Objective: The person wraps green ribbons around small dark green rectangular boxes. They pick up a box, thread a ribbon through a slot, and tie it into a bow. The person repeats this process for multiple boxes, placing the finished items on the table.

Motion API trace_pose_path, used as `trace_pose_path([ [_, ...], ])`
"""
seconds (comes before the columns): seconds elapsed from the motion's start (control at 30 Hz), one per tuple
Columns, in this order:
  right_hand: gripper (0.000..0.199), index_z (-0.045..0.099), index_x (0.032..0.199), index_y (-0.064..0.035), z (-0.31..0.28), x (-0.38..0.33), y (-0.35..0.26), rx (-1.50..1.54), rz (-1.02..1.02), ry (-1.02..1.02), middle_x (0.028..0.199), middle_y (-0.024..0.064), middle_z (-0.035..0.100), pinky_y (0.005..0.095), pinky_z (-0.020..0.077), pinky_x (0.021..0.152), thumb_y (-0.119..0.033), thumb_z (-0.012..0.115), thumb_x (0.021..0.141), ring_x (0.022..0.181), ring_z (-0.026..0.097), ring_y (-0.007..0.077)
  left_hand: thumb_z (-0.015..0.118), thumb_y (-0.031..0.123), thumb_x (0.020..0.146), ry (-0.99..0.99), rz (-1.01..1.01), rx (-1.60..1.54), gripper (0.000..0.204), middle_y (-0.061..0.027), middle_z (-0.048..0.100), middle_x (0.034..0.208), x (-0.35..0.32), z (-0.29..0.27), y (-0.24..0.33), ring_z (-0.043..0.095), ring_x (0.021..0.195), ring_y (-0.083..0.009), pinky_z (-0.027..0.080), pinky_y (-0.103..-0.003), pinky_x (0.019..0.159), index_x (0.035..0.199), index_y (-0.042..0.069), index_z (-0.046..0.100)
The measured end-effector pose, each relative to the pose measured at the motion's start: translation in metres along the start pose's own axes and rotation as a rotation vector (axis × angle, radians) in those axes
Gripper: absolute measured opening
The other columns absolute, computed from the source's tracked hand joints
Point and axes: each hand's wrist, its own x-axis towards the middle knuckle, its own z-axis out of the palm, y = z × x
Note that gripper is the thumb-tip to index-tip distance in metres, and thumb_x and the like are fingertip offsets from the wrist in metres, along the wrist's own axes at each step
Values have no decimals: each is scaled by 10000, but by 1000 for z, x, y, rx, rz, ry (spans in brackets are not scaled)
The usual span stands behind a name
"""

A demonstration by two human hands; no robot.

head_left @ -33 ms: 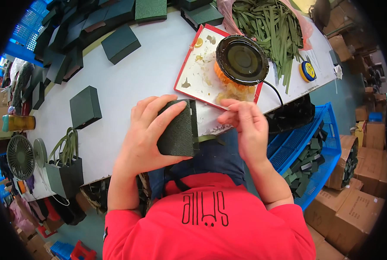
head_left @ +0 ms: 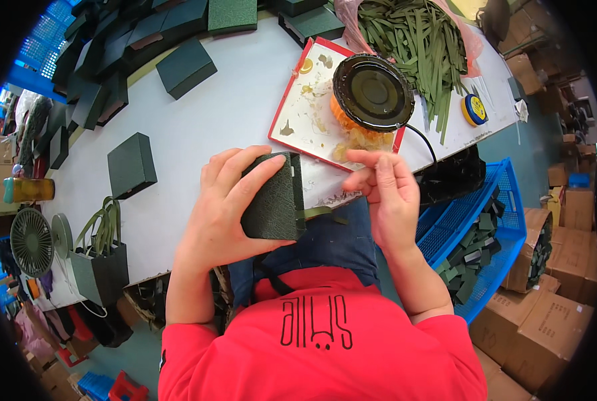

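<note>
My left hand (head_left: 221, 200) is wrapped round a small dark green textured box (head_left: 272, 200), held above the table's near edge. A green ribbon (head_left: 320, 211) sticks out from the box's right side, its end loose. To the right of the box and apart from it is my right hand (head_left: 391, 197), fingers curled and thumb near the index finger; whether anything small is between them cannot be made out. Just beyond that hand stands a round dark pan of brownish liquid (head_left: 375, 93) on an orange base, set on a stained white board with a red rim (head_left: 292, 110).
Dark green boxes (head_left: 186, 68) crowd the table's far left; another box (head_left: 131, 165) lies nearer. Green ribbons (head_left: 412, 50) fill a pink bag at the back. A black cord (head_left: 427, 139) leaves the pan. Blue crates (head_left: 506, 220) stand right; a fan (head_left: 32, 242) is left.
My right hand has shifted slightly to the right, away from the box and ribbon. The ribbon's end hangs a little differently. My left hand and the box have barely moved.
</note>
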Motion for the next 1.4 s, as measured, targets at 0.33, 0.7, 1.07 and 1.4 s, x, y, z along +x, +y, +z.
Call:
trace_pose_path([
  [0.33, 209, 620, 1225, 14, -32, -45, -19, -112, 38, -223, 896, 68, 657, 218, 490, 643, -24, 552, 1031, 715, 600, 87, 950, 265, 501, 79, -21, -90, 941, -138, 546, 1365, -3, -6, -3, 502, 1210, -377, 424, -491, 1034, 1344, 63, 584],
  [0.7, 409, 609, 1283, 30, -21, -54, 28, 89, 514, -624, 1137, 114, 692, 254, 460, 595, -309, 546, 1064, 694, 562, 98, 938, 302, 514, 21, 59, -122, 914, -154, 550, 1358, 2, -1, 8, 510, 1198, -387, 435, -493, 1014, 1323, 46, 597],
  [1.07, 320, 613, 1314, -49, -51, -29, 2, 695, 290, 135, 1175, 102, 711, 203, 441, 580, -228, 576, 1051, 619, 520, 47, 949, 341, 506, -80, -3, -121, 965, -184, 539, 1365, -17, -2, -1, 498, 1202, -426, 436, -520, 1007, 1340, 38, 569],
  [1.4, 215, 614, 1180, -14, -53, -9, -9, 514, 25, 50, 886, 82, 676, 221, 447, 476, -183, 566, 1056, 536, 540, 72, 948, 392, 516, -114, -52, -51, 1019, -199, 526, 1388, -25, -7, -6, 500, 1237, -410, 431, -500, 1026, 1372, 13, 546],
])
